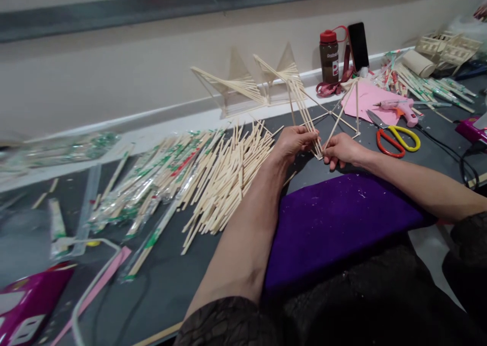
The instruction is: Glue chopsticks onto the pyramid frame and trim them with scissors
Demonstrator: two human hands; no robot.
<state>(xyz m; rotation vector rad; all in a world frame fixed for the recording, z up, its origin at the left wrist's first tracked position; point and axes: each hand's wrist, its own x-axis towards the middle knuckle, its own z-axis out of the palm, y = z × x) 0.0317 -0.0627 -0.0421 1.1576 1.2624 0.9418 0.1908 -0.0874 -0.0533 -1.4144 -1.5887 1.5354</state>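
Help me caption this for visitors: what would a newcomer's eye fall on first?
Probably the vivid purple pad, right of centre in the lower half. Just beyond it, the left hand and right hand grip a frame of pale sticks, with a loose heap of similar sticks to the left. Red-and-yellow-handled scissors may catch the eye next, lying to the right.

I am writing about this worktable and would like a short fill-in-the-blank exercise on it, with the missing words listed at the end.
1. The left hand and right hand hold a frame; loose sticks lie to the ____ of the left hand.
2. The scissors have one red handle and one ____ handle.
3. The bottle has a lid coloured ____.
4. The glue gun lies partly on a sheet coloured ____.

Missing words: left; yellow; red; pink.
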